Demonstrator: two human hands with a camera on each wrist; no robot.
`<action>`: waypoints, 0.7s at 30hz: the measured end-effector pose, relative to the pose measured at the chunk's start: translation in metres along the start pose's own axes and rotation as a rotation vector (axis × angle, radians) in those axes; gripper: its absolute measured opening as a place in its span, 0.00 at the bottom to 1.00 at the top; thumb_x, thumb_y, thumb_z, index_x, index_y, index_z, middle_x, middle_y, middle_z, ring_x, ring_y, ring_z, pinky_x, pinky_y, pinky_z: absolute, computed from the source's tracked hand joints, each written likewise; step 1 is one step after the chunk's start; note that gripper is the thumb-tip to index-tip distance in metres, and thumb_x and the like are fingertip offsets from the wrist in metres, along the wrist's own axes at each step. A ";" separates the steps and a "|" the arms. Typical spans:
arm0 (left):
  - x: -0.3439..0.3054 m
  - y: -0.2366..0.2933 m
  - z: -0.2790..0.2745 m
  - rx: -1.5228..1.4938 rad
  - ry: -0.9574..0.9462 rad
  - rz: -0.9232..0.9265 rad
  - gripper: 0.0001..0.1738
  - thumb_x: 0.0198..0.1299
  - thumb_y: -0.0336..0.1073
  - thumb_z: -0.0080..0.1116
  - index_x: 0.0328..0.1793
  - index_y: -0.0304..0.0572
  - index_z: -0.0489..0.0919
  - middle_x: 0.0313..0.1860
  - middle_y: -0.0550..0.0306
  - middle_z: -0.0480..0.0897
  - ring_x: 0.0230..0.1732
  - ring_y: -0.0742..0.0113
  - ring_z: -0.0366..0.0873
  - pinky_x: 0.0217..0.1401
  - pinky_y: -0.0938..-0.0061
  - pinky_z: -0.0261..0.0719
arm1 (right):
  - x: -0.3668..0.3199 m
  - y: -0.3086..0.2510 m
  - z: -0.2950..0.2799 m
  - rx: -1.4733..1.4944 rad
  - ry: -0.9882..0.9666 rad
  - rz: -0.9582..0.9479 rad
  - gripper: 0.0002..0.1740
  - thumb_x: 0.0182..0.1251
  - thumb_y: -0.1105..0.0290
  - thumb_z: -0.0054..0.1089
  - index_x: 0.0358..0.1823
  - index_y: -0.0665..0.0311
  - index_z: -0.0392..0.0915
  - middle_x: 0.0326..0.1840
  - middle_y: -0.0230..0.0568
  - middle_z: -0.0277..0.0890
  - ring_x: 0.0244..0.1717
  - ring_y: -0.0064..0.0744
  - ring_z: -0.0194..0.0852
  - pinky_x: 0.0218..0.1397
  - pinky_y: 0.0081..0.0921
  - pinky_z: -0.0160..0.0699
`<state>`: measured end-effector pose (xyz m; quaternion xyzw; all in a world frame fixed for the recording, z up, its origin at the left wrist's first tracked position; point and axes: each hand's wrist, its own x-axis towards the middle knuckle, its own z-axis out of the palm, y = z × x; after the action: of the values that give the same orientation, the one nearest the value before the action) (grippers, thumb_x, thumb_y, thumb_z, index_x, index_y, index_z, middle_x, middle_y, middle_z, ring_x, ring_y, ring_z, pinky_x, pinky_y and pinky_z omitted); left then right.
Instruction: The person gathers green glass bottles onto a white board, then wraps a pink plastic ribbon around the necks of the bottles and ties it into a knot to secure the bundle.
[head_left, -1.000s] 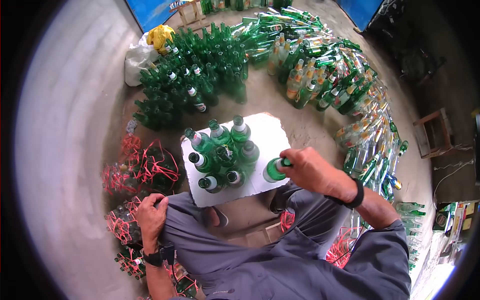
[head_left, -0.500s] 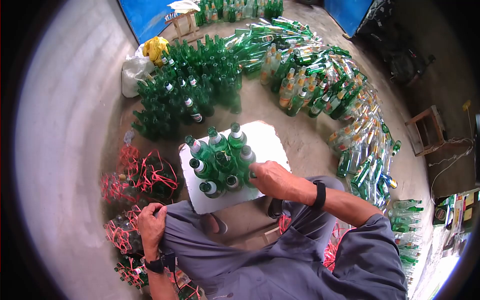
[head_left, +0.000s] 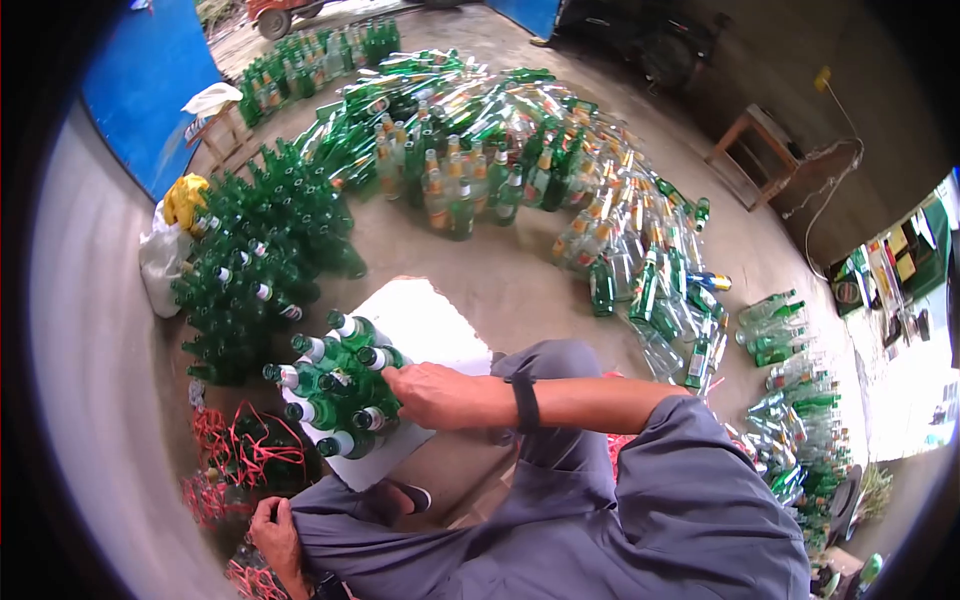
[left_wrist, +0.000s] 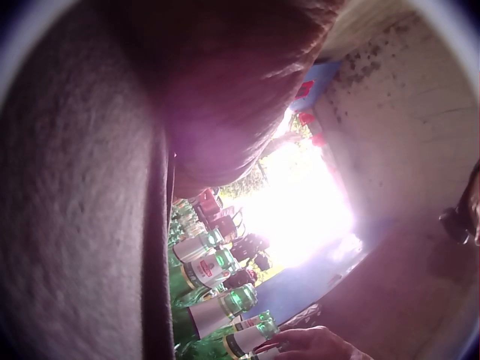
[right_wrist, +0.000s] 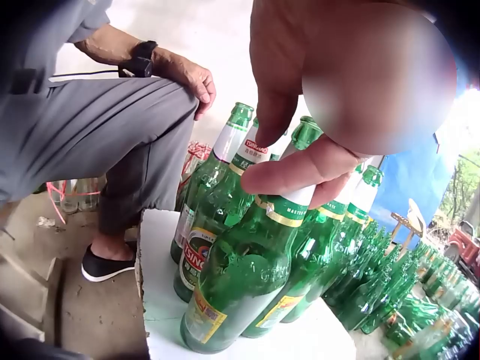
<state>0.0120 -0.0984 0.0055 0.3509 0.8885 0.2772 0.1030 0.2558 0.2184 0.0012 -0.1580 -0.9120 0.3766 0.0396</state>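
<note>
Several green bottles with white neck labels (head_left: 338, 383) stand close together on a white board (head_left: 420, 315). My right hand (head_left: 440, 397) is at the right side of the group in the head view. In the right wrist view its thumb and fingers (right_wrist: 300, 169) hold the neck of a green bottle (right_wrist: 244, 277), whose base is on the board beside the others. My left hand (head_left: 277, 535) rests on the left knee with relaxed fingers and holds nothing; the right wrist view shows that hand (right_wrist: 196, 81) too.
Upright green bottles (head_left: 265, 250) crowd the floor at the left, and a long heap of lying bottles (head_left: 620, 210) curves to the right. Red-stringed bundles (head_left: 250, 445) lie near the left knee. A wooden stool (head_left: 755, 155) stands at the back right.
The right hand has brought its bottle leftward from the board's right part to the group. The head view has swung to the right. The left hand stays on the knee.
</note>
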 end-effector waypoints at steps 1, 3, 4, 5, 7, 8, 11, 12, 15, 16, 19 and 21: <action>0.000 -0.003 0.001 -0.006 -0.005 -0.021 0.09 0.63 0.33 0.62 0.39 0.32 0.82 0.31 0.46 0.84 0.34 0.55 0.81 0.43 0.63 0.76 | -0.001 -0.001 -0.002 -0.010 -0.015 -0.008 0.21 0.59 0.72 0.65 0.44 0.77 0.65 0.32 0.60 0.77 0.40 0.61 0.80 0.40 0.48 0.77; 0.001 -0.005 0.001 0.006 -0.011 -0.008 0.09 0.63 0.33 0.62 0.39 0.32 0.82 0.31 0.46 0.83 0.34 0.55 0.80 0.43 0.63 0.76 | -0.004 -0.003 -0.006 -0.019 -0.025 -0.010 0.21 0.59 0.72 0.66 0.44 0.77 0.65 0.33 0.61 0.77 0.40 0.61 0.80 0.40 0.48 0.77; 0.001 -0.004 0.001 0.017 -0.010 -0.005 0.09 0.64 0.33 0.61 0.39 0.32 0.82 0.31 0.46 0.83 0.33 0.55 0.80 0.42 0.63 0.76 | -0.006 -0.005 -0.009 -0.022 0.004 -0.027 0.20 0.57 0.72 0.67 0.42 0.76 0.67 0.30 0.60 0.78 0.38 0.61 0.81 0.39 0.48 0.78; 0.001 -0.004 0.001 -0.001 -0.008 -0.008 0.10 0.64 0.34 0.61 0.39 0.31 0.81 0.30 0.46 0.83 0.33 0.56 0.80 0.42 0.63 0.76 | -0.007 -0.006 -0.012 -0.026 0.033 -0.044 0.19 0.55 0.72 0.69 0.40 0.76 0.69 0.28 0.60 0.79 0.36 0.61 0.82 0.38 0.48 0.80; 0.000 -0.002 0.001 0.005 -0.007 0.007 0.10 0.64 0.34 0.61 0.38 0.30 0.81 0.29 0.48 0.83 0.32 0.59 0.78 0.41 0.65 0.76 | -0.009 -0.009 -0.021 -0.052 0.012 -0.003 0.21 0.56 0.69 0.69 0.41 0.75 0.68 0.30 0.59 0.78 0.38 0.60 0.81 0.39 0.47 0.78; 0.001 -0.001 0.001 0.011 0.000 0.015 0.11 0.64 0.34 0.61 0.38 0.29 0.81 0.29 0.49 0.82 0.31 0.63 0.77 0.40 0.67 0.75 | -0.010 -0.010 -0.026 -0.078 -0.015 0.030 0.22 0.58 0.67 0.69 0.43 0.73 0.67 0.31 0.59 0.78 0.40 0.59 0.81 0.40 0.46 0.77; 0.002 -0.001 0.002 -0.017 0.003 0.013 0.11 0.64 0.34 0.61 0.38 0.29 0.81 0.28 0.50 0.82 0.31 0.64 0.77 0.40 0.67 0.75 | -0.019 -0.014 -0.048 -0.098 -0.037 0.060 0.22 0.59 0.62 0.69 0.46 0.71 0.72 0.33 0.57 0.79 0.41 0.59 0.81 0.42 0.48 0.77; 0.001 0.002 0.001 -0.011 0.023 0.003 0.11 0.64 0.34 0.61 0.38 0.29 0.81 0.28 0.50 0.82 0.31 0.64 0.77 0.40 0.67 0.75 | -0.021 -0.015 -0.054 -0.098 -0.041 0.038 0.22 0.59 0.62 0.69 0.46 0.71 0.72 0.33 0.57 0.79 0.41 0.59 0.81 0.42 0.48 0.77; 0.002 0.003 0.002 -0.010 -0.002 -0.042 0.10 0.62 0.34 0.63 0.40 0.33 0.83 0.32 0.46 0.85 0.34 0.56 0.83 0.43 0.65 0.78 | -0.041 -0.013 -0.074 -0.096 0.031 0.094 0.25 0.63 0.58 0.68 0.53 0.70 0.75 0.36 0.56 0.81 0.42 0.60 0.81 0.44 0.47 0.78; 0.001 0.014 0.000 0.045 0.018 -0.046 0.09 0.62 0.34 0.64 0.40 0.33 0.84 0.32 0.46 0.86 0.35 0.54 0.84 0.43 0.65 0.78 | -0.048 -0.010 -0.081 -0.089 0.067 0.078 0.26 0.64 0.56 0.67 0.55 0.70 0.76 0.36 0.56 0.82 0.42 0.60 0.81 0.44 0.47 0.78; 0.001 0.012 0.000 0.020 0.015 -0.046 0.09 0.61 0.35 0.65 0.39 0.35 0.84 0.33 0.46 0.86 0.35 0.53 0.84 0.43 0.65 0.78 | -0.068 0.002 -0.095 -0.100 0.198 0.122 0.27 0.64 0.56 0.68 0.55 0.70 0.77 0.35 0.57 0.83 0.38 0.57 0.83 0.42 0.45 0.81; 0.001 0.021 -0.003 0.026 0.012 -0.077 0.11 0.60 0.37 0.66 0.40 0.36 0.85 0.34 0.46 0.86 0.36 0.51 0.84 0.43 0.63 0.79 | -0.076 0.009 -0.105 -0.092 0.201 0.212 0.27 0.63 0.57 0.70 0.55 0.70 0.79 0.37 0.57 0.84 0.38 0.53 0.86 0.42 0.42 0.83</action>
<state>0.0219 -0.0864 0.0201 0.3160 0.9055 0.2634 0.1038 0.3498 0.2709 0.0738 -0.2920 -0.8979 0.3187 0.0833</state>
